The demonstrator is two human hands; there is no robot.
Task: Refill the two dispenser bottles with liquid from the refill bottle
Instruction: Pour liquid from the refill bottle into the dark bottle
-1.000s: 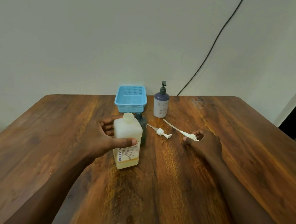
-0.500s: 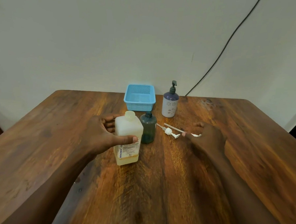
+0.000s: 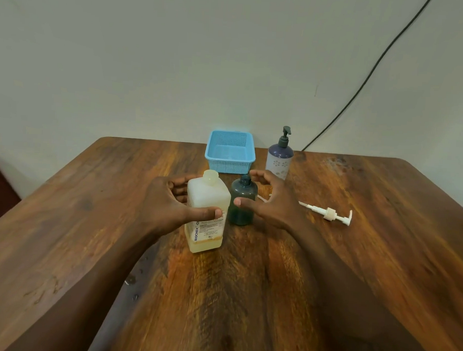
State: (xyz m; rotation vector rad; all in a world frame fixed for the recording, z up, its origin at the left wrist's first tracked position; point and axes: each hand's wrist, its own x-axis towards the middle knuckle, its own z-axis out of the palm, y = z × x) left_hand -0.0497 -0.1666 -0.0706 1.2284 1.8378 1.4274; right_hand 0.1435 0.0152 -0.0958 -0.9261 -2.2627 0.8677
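refill bottle [image 3: 209, 195], vertical label reading BIOCHEK

Things are crowding the dark bottle [image 3: 242, 202] on three sides; the near side is lying open.
Taking that bottle as the dial's centre: the refill bottle [image 3: 208, 194], which my left hand [image 3: 169, 207] is gripping, is standing just beside it at 9 o'clock, leaving only a sliver between them. The blue basket [image 3: 229, 165] is blocking 11 to 12 o'clock. The purple pump bottle [image 3: 279, 159] is standing at 1 o'clock, near my right hand [image 3: 273, 204], which is cupping in from 3 o'clock. A loose pump [image 3: 330, 214] is lying farther out at 3 o'clock. From 5 to 7 o'clock bare table [image 3: 245, 297] is stretching toward me, crossed only by my forearms.
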